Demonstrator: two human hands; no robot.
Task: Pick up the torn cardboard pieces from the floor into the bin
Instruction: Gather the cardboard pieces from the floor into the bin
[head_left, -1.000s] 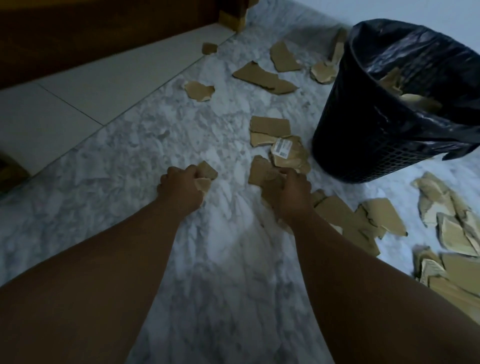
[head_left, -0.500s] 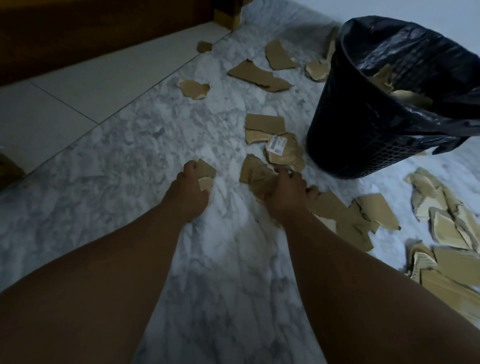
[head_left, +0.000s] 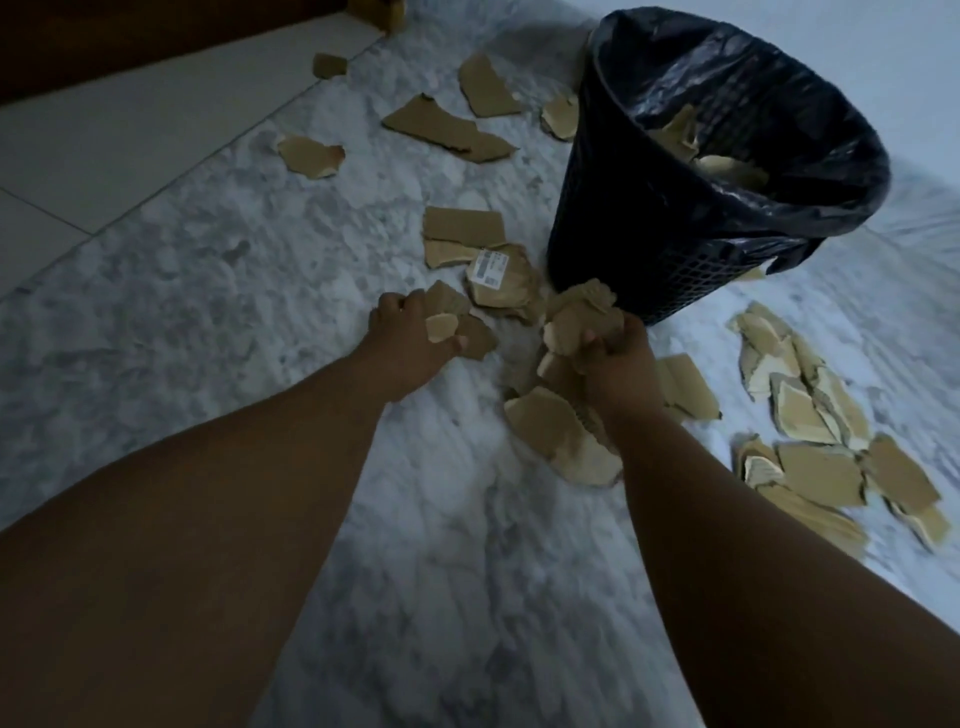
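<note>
Since 0.5 s ago: right hand (head_left: 618, 364) has been lifted off the floor with a crumpled bunch of cardboard pieces (head_left: 579, 317) clamped in curled fingers. Left hand (head_left: 410, 348) has been shifted toward the bin (head_left: 623, 234), with small scraps (head_left: 441, 328) gripped in curled fingers. Hands are held apart, with marble floor (head_left: 234, 270) seen between them. The bunch is held at 12 o'clock of the right hand, just beside the bin wall. Labelled piece (head_left: 501, 273) is left on the floor at 1 o'clock of the left hand, near it. Loose pieces (head_left: 561, 436) are seen at 7 o'clock of the right hand, beside the wrist. A pile (head_left: 815, 457) is seen at 4 o'clock of it, and scattered pieces (head_left: 447, 127) at 12 o'clock of the left hand, well apart. Binned pieces (head_left: 727, 169) are seen inside the black liner (head_left: 810, 104).
</note>
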